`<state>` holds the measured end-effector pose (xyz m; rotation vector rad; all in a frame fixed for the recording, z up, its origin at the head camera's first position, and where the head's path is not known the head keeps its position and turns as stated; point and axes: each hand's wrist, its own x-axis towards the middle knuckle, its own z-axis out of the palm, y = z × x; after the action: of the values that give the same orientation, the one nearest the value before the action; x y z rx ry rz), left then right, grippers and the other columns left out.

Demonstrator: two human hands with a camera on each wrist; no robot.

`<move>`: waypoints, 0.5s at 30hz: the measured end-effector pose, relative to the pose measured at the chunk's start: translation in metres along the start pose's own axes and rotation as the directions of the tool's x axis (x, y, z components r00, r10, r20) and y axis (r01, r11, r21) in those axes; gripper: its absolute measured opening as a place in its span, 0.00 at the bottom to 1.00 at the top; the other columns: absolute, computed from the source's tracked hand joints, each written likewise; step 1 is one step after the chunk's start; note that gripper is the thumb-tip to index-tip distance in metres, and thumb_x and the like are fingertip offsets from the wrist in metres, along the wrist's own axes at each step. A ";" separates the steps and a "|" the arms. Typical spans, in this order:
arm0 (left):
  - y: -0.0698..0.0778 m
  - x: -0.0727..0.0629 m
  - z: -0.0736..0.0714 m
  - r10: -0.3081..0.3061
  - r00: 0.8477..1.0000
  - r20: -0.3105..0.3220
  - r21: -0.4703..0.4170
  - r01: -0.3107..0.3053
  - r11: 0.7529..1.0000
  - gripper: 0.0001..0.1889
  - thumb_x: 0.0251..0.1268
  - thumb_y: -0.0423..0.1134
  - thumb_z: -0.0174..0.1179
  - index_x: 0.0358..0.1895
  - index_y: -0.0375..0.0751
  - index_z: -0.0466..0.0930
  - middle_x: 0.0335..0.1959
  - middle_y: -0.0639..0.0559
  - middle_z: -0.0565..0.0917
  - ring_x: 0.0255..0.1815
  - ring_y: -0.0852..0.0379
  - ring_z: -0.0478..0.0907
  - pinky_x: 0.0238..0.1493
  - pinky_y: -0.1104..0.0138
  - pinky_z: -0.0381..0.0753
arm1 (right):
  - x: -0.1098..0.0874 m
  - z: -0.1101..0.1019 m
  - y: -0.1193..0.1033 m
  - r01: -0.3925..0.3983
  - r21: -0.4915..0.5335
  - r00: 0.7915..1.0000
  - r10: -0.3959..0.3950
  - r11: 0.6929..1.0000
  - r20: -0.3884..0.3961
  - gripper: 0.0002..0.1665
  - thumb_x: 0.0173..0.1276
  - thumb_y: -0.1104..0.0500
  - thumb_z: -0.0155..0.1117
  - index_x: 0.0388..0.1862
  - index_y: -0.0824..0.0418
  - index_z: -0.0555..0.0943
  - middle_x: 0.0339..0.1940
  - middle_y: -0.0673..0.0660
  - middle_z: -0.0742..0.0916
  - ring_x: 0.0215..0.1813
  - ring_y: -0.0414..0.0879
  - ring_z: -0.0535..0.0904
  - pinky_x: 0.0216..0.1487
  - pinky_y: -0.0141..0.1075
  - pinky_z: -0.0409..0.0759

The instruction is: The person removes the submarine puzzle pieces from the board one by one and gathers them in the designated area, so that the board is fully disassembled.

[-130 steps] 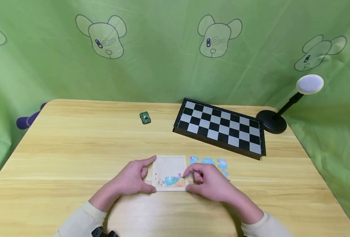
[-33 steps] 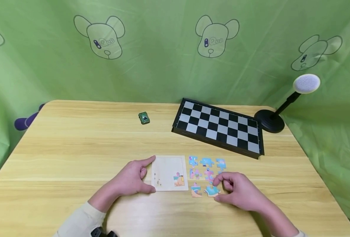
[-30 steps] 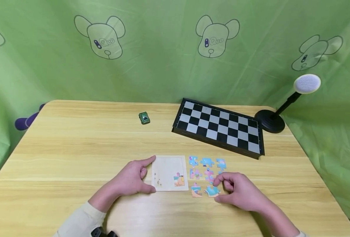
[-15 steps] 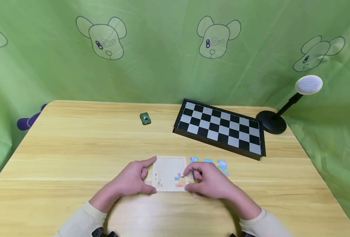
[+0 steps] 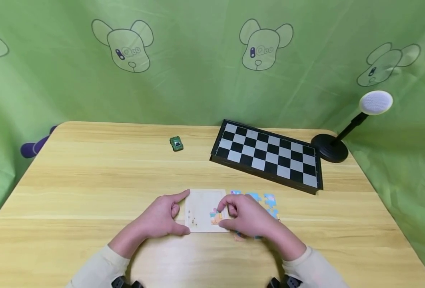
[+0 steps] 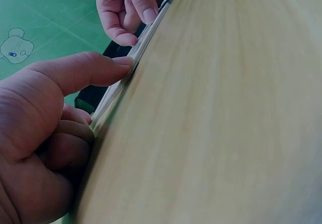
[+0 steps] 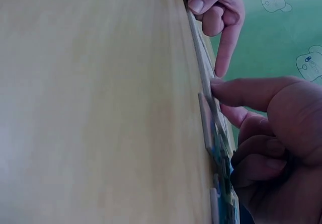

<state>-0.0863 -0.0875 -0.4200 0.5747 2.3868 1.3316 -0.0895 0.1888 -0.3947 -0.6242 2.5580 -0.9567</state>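
A square pale wooden puzzle tray [image 5: 205, 200] lies flat before me. My left hand [image 5: 163, 214] holds its left side, thumb at the near corner and index finger at the far one, the other fingers curled in. Over the tray's lower right part, my right hand [image 5: 250, 216] pinches an orange and teal puzzle piece [image 5: 216, 217] between thumb and index finger. Loose blue and pink puzzle pieces [image 5: 270, 200] lie right of the tray, several partly hidden under that hand. In the right wrist view, the right thumb [image 7: 241, 91] is at the tray's edge.
A black folding chessboard [image 5: 266, 154] lies at an angle toward the back right, next to a black-based lamp [image 5: 329, 148]. A small green toy car [image 5: 176, 143] sits at the back middle. Green curtain [image 5: 198, 80] hangs behind the wooden table [image 5: 90, 180].
A teal piece beside the orange one in the tray now lies outside, to its right. My right hand has returned leftward and shifted the orange piece slightly left and away. The left hand stays put.
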 end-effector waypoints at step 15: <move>0.000 -0.001 0.001 -0.004 1.000 0.000 -0.017 0.004 1.000 0.55 0.37 0.37 0.82 0.75 0.33 0.62 0.13 0.61 0.58 0.15 0.64 0.54 0.30 0.68 0.72 | 0.000 -0.005 -0.001 0.129 -0.019 0.992 -0.129 0.991 0.013 0.12 0.57 0.56 0.79 0.38 0.50 0.84 0.12 0.41 0.63 0.19 0.35 0.60 0.39 0.35 0.78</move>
<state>-0.0855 -0.0874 -0.4201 0.5651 2.3729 1.3489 -0.0914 0.1907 -0.3898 -0.8068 2.5457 -0.9672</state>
